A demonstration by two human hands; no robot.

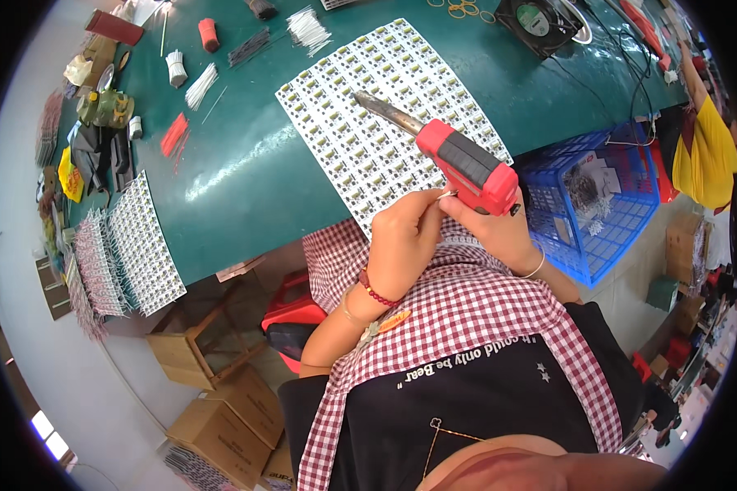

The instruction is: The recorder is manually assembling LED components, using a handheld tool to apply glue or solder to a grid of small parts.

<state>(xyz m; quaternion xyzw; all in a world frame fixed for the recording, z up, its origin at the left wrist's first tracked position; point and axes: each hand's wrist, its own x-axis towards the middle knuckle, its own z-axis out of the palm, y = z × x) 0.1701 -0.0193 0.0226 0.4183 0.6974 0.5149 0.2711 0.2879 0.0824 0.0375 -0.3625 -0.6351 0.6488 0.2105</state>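
A red and black gun-shaped tool [471, 164] with a long, tapered metal barrel lies over a large white sheet of small circuit boards [344, 135]. My right hand [504, 237] is closed around its lower part, which the tool's body mostly hides. Beside it, my left hand [404, 241] has its thumb and fingers pinched together, close to the right thumb. Something small and pale shows between the fingertips of the two hands, too small to name. The barrel's tip points to the far left, above the boards.
Bundles of white wires [201, 87] and red wires [174, 135] lie on the green table [246, 196]. A second board sheet [146, 245] overhangs its left edge. At the far right sits a black fan [536, 26]; a blue crate [602, 237] stands beside the table.
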